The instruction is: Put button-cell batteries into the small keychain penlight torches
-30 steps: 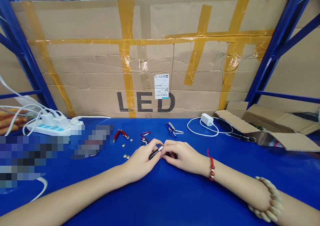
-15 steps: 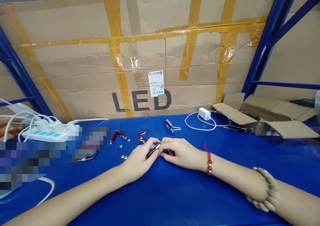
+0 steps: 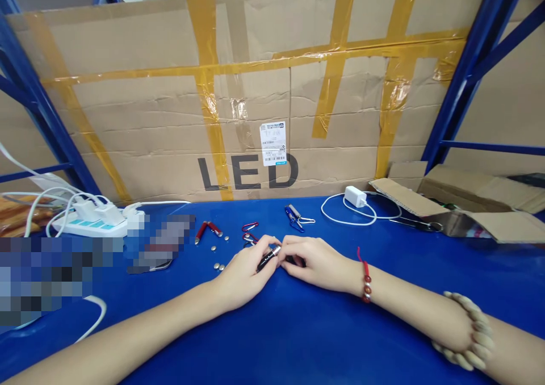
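Observation:
My left hand (image 3: 242, 271) is closed around a small black flashlight tube (image 3: 268, 258) with a silver end. Fingertips of both hands meet at that silver end. My right hand (image 3: 313, 263) is closed too, on a black tube piece (image 3: 294, 260) that its fingers mostly hide. Just beyond the left fingers lies a red carabiner clip (image 3: 250, 226), and a second clip is partly covered by the hand. Red flashlight tubes (image 3: 208, 230) and several button cells (image 3: 217, 266) lie to the left. Behind the right hand are blue and silver flashlights (image 3: 294, 214) with clips.
A blurred phone-like slab (image 3: 164, 243) and a white power strip (image 3: 91, 223) with cables are at left. A white charger (image 3: 355, 196) with its cord and scissors (image 3: 417, 224) lie back right, beside an open cardboard box (image 3: 460, 203). A large taped carton (image 3: 153, 129) stands behind.
The view has shifted slightly, so everything appears a little further right. Both hands keep nearly the same pose around the black pieces.

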`<control>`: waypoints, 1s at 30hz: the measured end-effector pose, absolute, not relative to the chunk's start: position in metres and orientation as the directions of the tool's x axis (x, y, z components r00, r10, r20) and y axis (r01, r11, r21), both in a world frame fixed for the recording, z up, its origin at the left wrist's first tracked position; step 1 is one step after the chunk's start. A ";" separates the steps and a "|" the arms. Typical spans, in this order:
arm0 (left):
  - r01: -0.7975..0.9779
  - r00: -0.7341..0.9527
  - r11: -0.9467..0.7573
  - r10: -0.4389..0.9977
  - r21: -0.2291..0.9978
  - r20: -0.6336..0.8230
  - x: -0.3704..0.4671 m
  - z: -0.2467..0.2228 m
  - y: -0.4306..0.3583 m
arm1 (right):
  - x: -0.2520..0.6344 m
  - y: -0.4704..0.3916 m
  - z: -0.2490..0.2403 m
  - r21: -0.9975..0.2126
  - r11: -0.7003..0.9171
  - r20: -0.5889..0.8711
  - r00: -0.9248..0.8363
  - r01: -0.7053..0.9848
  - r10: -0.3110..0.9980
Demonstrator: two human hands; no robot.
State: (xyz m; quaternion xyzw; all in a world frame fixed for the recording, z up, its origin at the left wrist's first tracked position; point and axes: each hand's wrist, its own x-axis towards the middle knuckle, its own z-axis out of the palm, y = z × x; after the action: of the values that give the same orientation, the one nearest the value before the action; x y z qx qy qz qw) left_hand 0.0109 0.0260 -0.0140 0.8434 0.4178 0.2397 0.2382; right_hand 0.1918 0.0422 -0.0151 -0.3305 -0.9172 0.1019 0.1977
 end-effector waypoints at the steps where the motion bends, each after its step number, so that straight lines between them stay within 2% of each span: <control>1: 0.590 0.536 -0.538 0.819 0.602 0.206 0.011 -0.014 0.026 | 0.191 0.042 -0.015 -0.318 0.760 0.293 -0.703 0.567 0.648; 30: 0.589 0.536 -0.542 0.817 0.599 0.211 0.008 -0.012 0.023 | 0.190 0.042 -0.017 -0.339 0.761 0.299 -0.704 0.553 0.644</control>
State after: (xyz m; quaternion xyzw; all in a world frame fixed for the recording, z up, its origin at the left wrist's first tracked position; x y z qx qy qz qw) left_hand 0.0085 0.0232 -0.0119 0.8441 0.4167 0.2415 0.2358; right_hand 0.1899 0.0423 -0.0166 -0.3265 -0.9162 0.1124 0.2031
